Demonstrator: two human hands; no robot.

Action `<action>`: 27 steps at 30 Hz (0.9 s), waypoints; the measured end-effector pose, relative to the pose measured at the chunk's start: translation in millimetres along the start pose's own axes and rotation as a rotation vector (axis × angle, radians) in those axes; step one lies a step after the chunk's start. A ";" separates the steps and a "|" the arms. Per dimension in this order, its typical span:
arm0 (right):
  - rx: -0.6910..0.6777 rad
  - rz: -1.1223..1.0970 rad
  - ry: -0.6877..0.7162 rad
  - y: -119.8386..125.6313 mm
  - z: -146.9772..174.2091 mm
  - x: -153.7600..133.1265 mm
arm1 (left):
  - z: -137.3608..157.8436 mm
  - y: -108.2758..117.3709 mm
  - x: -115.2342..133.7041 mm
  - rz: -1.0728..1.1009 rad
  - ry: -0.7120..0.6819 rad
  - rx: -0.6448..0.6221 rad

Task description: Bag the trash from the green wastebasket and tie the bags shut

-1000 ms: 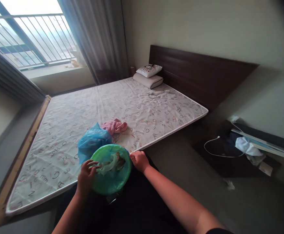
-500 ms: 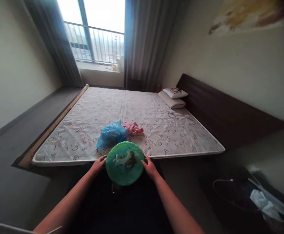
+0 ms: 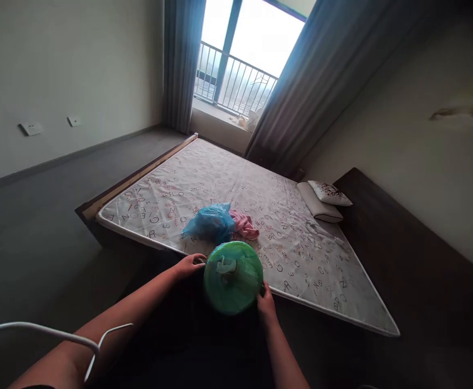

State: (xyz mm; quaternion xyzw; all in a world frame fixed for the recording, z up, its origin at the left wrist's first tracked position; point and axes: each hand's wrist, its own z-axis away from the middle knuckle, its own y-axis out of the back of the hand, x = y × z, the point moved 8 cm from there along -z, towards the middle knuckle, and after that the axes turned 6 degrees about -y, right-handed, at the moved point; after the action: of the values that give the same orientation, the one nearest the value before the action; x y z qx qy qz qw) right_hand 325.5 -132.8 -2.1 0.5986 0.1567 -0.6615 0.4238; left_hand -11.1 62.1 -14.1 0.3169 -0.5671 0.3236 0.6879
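Between my hands is a round green trash bin (image 3: 210, 289) lined with a thin bluish-green bag, seen from above. Crumpled pale tissue (image 3: 225, 266) lies inside it. My left hand (image 3: 191, 265) grips the rim on the left side, fingers curled against it. On the lower right, my right hand (image 3: 266, 301) is closed on the rim. Just beyond the bin, a blue plastic bag (image 3: 210, 222) rests on the mattress (image 3: 171, 189). A pink cloth (image 3: 245, 223) touches the bag's right side.
A dark headboard (image 3: 382, 216) stands along the right, with a pillow (image 3: 330, 193) stacked on another beside it. Grey floor (image 3: 50, 210) runs along the left wall. A white cable (image 3: 37, 326) hangs across my left forearm.
My view has turned left and tilted, so the bed and window now sit further right. Both hands still hold the bin, and less of its contents shows. The wall sockets have come into view.
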 end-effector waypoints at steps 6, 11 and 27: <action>-0.059 -0.083 -0.030 -0.6 3.6 6.8 | 0.3 -7.4 1.1 0.031 -0.027 -0.012; -0.086 -0.098 -0.085 -3.2 -1.0 14.7 | 3.6 -1.2 13.6 0.050 -0.105 0.091; -0.196 -0.035 -0.027 -21.2 8.8 6.7 | 8.0 8.6 20.8 0.110 -0.146 0.165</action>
State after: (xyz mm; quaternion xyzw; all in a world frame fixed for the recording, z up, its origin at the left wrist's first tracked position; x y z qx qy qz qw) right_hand 304.4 -129.0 -12.6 0.5424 0.2256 -0.6583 0.4707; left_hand -19.6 62.5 8.3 0.3635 -0.6036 0.3826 0.5976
